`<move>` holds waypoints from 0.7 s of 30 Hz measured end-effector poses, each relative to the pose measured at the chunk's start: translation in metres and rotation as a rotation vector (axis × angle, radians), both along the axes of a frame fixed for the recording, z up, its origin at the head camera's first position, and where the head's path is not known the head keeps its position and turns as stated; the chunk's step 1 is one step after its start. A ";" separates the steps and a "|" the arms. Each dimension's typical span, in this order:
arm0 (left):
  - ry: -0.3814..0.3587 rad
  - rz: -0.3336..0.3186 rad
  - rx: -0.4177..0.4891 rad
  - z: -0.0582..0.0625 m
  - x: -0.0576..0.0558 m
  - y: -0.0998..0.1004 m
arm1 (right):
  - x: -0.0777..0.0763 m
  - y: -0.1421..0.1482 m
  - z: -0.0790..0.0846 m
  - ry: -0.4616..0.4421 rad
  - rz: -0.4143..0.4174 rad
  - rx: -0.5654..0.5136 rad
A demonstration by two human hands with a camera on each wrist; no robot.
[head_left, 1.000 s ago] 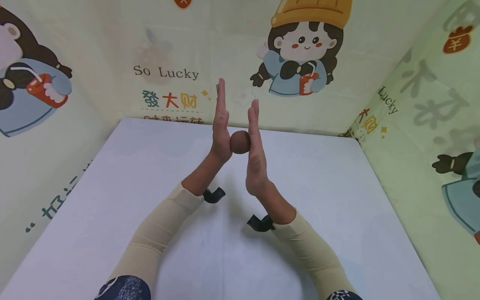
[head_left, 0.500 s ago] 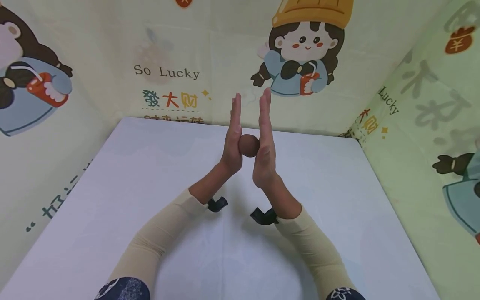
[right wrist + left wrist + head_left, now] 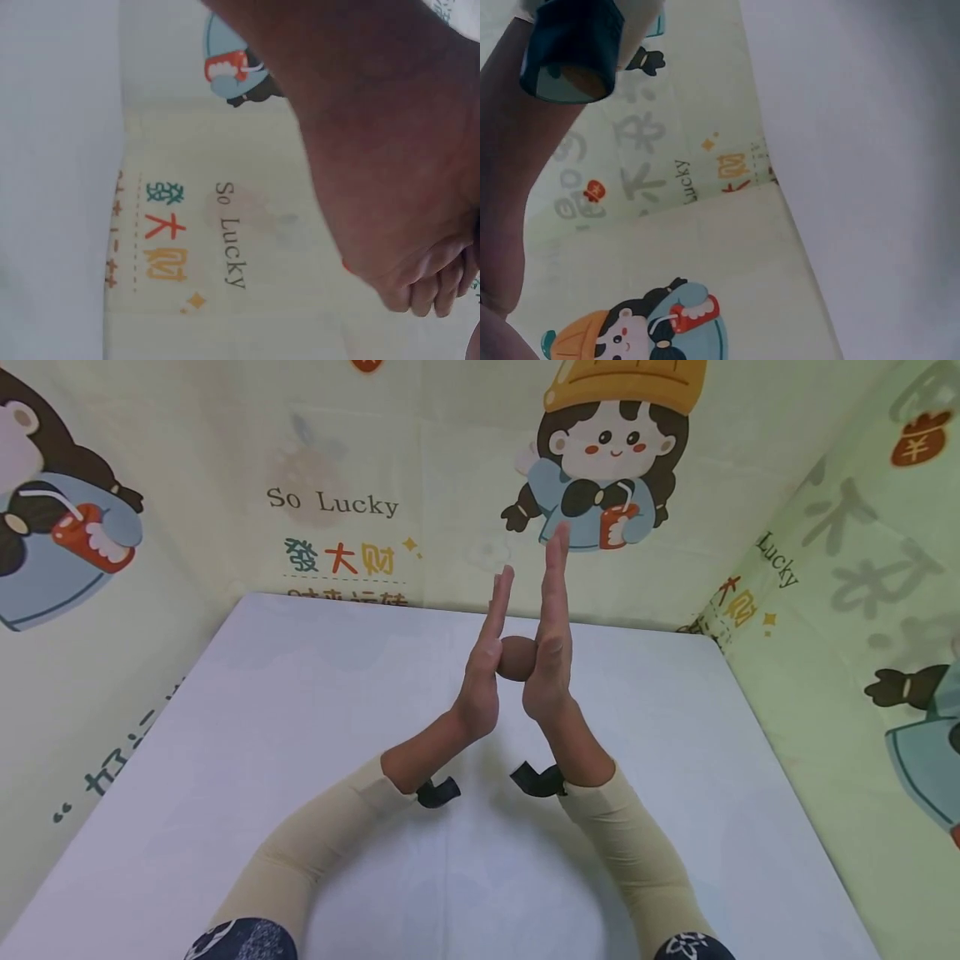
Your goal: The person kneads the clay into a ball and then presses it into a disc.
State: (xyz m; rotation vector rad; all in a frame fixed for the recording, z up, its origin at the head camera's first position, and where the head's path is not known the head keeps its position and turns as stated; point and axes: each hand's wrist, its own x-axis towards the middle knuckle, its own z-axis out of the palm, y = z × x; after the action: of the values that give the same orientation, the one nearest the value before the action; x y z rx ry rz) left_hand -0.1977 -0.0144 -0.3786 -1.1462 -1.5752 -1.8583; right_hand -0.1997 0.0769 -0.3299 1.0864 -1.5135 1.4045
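In the head view a smooth brown ball [image 3: 517,658] sits between two upright palms, above the white table. My left hand [image 3: 482,672] touches its left side, fingers straight and pointing away from me. Against the ball's right side lies my right hand [image 3: 553,652], also straight-fingered, its fingertips reaching farther forward than the left ones. The ball does not show in either wrist view. A wrist [image 3: 510,172] runs down the left edge of the left wrist view, and a hand [image 3: 397,187] fills the right side of the right wrist view.
A white table [image 3: 315,693] spreads below the hands. Pale printed cloth [image 3: 465,468] with cartoon figures and lettering stands behind it and along both sides. A dark wrist camera [image 3: 438,792] hangs under the left wrist, another dark wrist camera [image 3: 537,779] under the right.
The ball has shifted right and slightly toward me between the palms. My left hand has moved right and back, while my right hand has slid right and forward past it.
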 end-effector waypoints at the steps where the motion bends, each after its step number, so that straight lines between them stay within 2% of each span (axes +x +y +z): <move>1: 0.006 -0.006 0.005 0.001 0.002 0.000 | -0.001 0.000 0.000 0.003 0.003 -0.001; 7: 0.048 -0.041 0.042 0.012 0.014 -0.002 | -0.002 0.000 -0.004 0.016 0.035 0.006; 14: 0.066 -0.064 0.075 0.035 0.029 -0.006 | -0.002 -0.001 -0.010 0.020 0.079 0.022; 17: 0.079 -0.053 0.091 0.041 0.030 -0.008 | -0.001 -0.003 -0.013 0.020 0.079 0.030; 21: 0.096 -0.038 0.116 0.045 0.025 -0.010 | 0.004 -0.006 -0.017 0.001 0.088 0.035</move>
State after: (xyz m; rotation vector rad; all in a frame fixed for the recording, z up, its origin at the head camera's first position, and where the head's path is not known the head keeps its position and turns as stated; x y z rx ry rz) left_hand -0.1727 -0.0242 -0.3336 -1.2018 -1.3842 -1.8638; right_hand -0.1960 0.0709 -0.3468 1.1884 -1.5109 1.4410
